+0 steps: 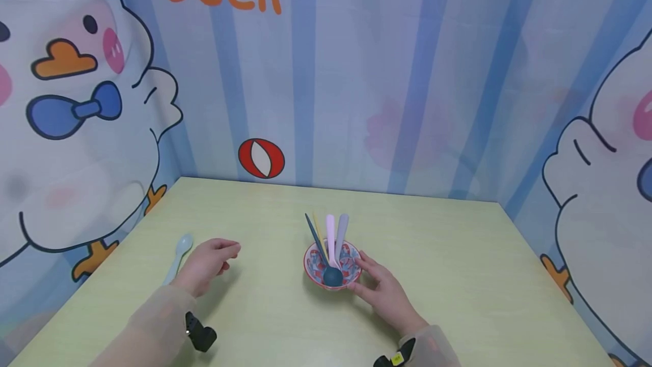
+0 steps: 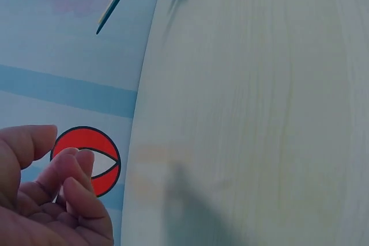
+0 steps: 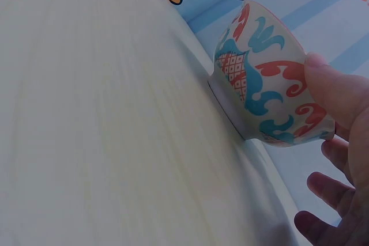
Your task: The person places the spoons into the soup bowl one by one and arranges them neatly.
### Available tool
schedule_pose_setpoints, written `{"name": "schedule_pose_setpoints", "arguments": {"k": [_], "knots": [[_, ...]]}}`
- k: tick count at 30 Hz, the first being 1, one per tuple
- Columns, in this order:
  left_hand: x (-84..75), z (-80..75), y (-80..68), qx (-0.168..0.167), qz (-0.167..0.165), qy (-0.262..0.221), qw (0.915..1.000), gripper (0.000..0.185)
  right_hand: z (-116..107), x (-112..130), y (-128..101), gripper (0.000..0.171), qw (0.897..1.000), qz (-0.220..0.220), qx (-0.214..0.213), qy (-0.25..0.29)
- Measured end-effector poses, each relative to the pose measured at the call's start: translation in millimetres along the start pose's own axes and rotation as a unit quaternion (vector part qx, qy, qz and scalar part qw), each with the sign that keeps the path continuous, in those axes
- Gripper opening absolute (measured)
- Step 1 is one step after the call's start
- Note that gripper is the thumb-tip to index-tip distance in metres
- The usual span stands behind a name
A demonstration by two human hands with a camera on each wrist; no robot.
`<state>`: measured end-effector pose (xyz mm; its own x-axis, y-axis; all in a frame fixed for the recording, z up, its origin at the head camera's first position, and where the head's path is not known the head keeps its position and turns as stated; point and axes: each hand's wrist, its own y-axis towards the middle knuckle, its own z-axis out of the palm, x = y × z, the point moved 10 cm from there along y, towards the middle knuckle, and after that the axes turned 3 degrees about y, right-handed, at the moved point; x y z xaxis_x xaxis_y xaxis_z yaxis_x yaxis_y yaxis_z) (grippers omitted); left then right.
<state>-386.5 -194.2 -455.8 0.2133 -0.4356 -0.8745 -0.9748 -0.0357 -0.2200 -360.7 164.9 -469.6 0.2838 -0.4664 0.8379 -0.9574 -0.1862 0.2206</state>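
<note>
A patterned bowl (image 1: 313,277) in red, blue and white stands on the table, holding a dark teal spoon (image 1: 333,277) and several handles in pink (image 1: 330,237), lavender (image 1: 342,234) and yellow. My right hand (image 1: 383,297) pinches the bowl's right rim between thumb and fingers. From the side, the right wrist view shows the bowl's outer wall (image 3: 259,84) with the thumb (image 3: 326,84) at its rim. My left hand (image 1: 206,267) hovers over the table with loosely curled fingers and nothing between them. Just left of it lies a light blue spoon (image 1: 179,255), its handle end partly hidden by the arm.
The pale yellow table (image 1: 433,242) reaches back to a blue striped cloth backdrop (image 1: 336,72) with printed ducks, a ball and lettering. Cloth also closes off the left and right sides. A black wrist camera (image 1: 200,333) is strapped to the left sleeve.
</note>
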Motion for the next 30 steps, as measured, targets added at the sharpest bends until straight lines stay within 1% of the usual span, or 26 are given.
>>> {"name": "schedule_pose_setpoints", "arguments": {"k": [8,11,19,23,27,30], "knots": [[7.5,-20.1,-7.2,-0.008,0.010,0.049,0.9987,0.056,0.2,-0.4,0.6,0.063,1.000,0.009,0.001,0.004],[10.2,-27.3,-9.6,-0.014,0.005,0.063,0.9979,0.056,0.2,0.2,0.5,0.063,1.000,0.010,0.001,0.007],[18.7,-46.9,-12.0,-0.031,0.001,0.122,0.9921,0.055,0.7,1.1,1.2,0.062,1.000,0.000,0.002,0.006],[26.4,-56.9,-11.5,-0.040,-0.011,0.131,0.9905,0.054,0.8,1.6,0.7,0.062,1.000,0.001,0.002,0.006],[33.4,-66.9,-11.4,-0.053,-0.025,0.125,0.9904,0.054,0.7,1.3,0.1,0.063,1.000,0.005,0.002,0.008],[36.0,-74.8,-11.5,-0.069,-0.027,0.129,0.9889,0.054,0.6,1.3,-0.3,0.063,1.000,0.006,0.002,0.008]]}}
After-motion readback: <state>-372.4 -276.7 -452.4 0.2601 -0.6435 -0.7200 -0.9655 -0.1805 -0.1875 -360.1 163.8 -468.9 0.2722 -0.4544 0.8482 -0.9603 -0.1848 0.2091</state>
